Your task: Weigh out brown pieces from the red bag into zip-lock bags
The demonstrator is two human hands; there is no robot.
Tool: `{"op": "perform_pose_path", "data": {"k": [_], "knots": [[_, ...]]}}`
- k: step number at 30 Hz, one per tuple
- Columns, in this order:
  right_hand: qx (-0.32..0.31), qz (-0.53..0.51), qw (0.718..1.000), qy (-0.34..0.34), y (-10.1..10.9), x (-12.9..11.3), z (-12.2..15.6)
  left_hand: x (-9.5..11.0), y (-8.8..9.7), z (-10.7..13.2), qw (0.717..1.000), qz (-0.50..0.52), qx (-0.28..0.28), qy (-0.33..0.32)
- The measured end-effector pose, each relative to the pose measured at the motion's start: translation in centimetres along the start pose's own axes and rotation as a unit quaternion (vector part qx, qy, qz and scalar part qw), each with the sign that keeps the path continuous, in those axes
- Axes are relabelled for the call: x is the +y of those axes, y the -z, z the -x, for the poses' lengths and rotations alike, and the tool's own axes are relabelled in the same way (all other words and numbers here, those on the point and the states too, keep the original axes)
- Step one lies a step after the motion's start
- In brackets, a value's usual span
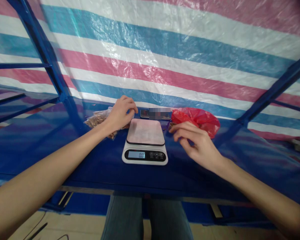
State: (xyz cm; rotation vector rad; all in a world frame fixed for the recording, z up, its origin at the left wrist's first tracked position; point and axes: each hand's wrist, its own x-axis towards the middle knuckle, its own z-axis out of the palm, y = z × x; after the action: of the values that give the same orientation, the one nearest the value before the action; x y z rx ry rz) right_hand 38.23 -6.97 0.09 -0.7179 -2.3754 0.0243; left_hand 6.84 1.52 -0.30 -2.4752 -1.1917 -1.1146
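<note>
- Left hand (120, 114): behind and to the left of the digital kitchen scale (145, 131), just beside it; back of the hand upward, fingers curled downward.
- Right hand (197, 141): to the right of the scale, near it; fingers loosely curved, tips directed toward the scale.
- Left wrist (105, 126): bare, slightly bent.
- Right wrist (218, 162): bare, slightly bent.
- Left forearm (52, 156): bare, reaching in from the lower left toward the scale.
- Right forearm (260, 186): bare, reaching in from the lower right toward the scale.
</note>
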Motion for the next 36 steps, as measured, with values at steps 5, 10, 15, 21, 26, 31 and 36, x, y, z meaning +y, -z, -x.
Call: {"op": "perform_pose_path", "data": {"k": [5, 10, 15, 21, 26, 31, 36], "knots": [[-0.010, 0.025, 0.994, -0.105, -1.6, 4.8, -0.4, -0.1, -0.1, 0.0, 1.000, 0.004, 0.002, -0.009], [-0.012, -0.020, 0.993, -0.114, -2.0, 5.3, -1.4, -0.1, -0.4, 0.0, 1.000, 0.006, 0.006, -0.015], [0.053, -0.070, 0.992, -0.095, -1.4, 2.7, -5.0, -0.3, -0.5, 0.0, 1.000, 0.003, 0.007, -0.012], [-0.051, -0.118, 0.991, -0.031, -3.8, 0.9, -7.6, -0.6, -0.3, 0.0, 1.000, -0.003, 0.012, -0.005], [-0.034, -0.164, 0.985, -0.041, -3.3, 3.0, -6.9, -1.0, -0.3, 0.1, 1.000, -0.009, 0.009, 0.007], [0.134, -0.116, 0.974, -0.138, -2.7, 6.8, -4.6, -1.5, 0.1, 0.0, 1.000, -0.001, 0.003, 0.014], [0.159, -0.046, 0.974, -0.153, -3.6, 8.1, -3.7, -2.0, 1.3, -0.2, 1.000, -0.008, -0.013, 0.012]]}}
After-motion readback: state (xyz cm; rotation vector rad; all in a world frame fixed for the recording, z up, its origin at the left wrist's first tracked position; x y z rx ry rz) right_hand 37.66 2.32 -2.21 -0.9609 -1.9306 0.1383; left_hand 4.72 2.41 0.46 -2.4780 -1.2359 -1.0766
